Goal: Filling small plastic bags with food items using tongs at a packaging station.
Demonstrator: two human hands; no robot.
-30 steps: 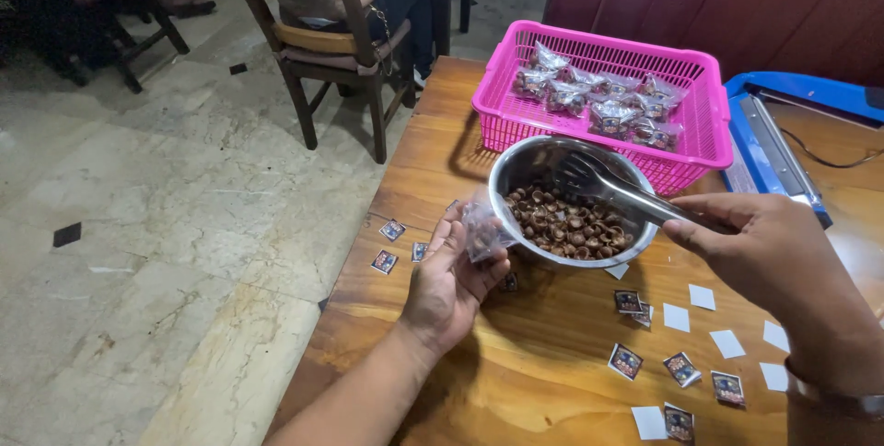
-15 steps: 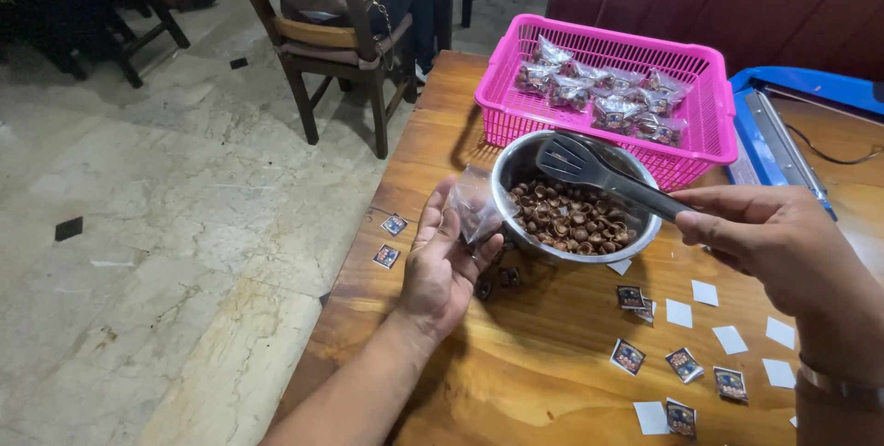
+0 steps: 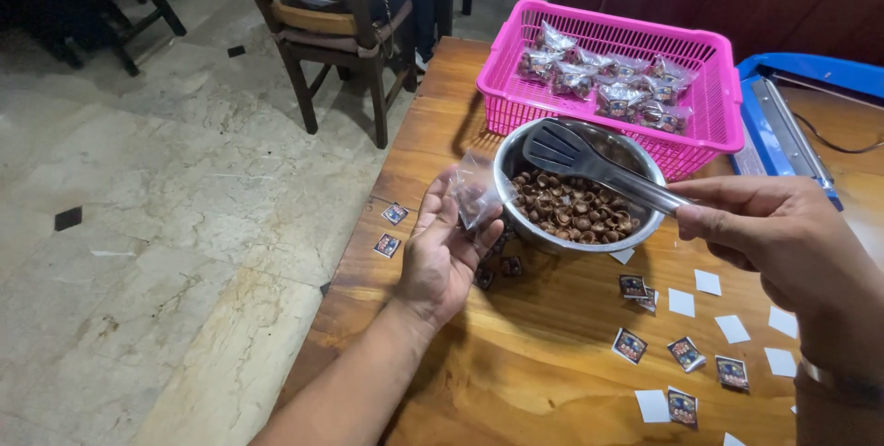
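1. Steel tongs (image 3: 599,173) are being pinched at their handle end by the right hand (image 3: 783,239), thumb and forefinger closing on the arms while the other fingers are curling beneath; the wrist is coming in from the table's right edge.
2. Their slotted head is hovering above the far-left rim of the metal bowl (image 3: 645,162), tilted slightly upward, and is not touching what is inside.
3. The left hand (image 3: 442,257) is lying palm up just beside the bowl's left rim, near the table's left edge, with its forearm reaching in from the near edge.
4. Its thumb and fingertips are gripping a small clear plastic bag (image 3: 474,193), which is standing crumpled and upright against the bowl's rim; I cannot tell whether the mouth is open.
5. Brown ring-shaped snack pieces (image 3: 575,207) are filling the bowl's bottom, glossy and curled.
6. A pink basket (image 3: 727,115) holding filled clear packets is sitting behind the bowl, at the far edge of the wooden table (image 3: 534,363).
7. Small printed labels (image 3: 686,352) are lying scattered near the right near corner and by the left edge.
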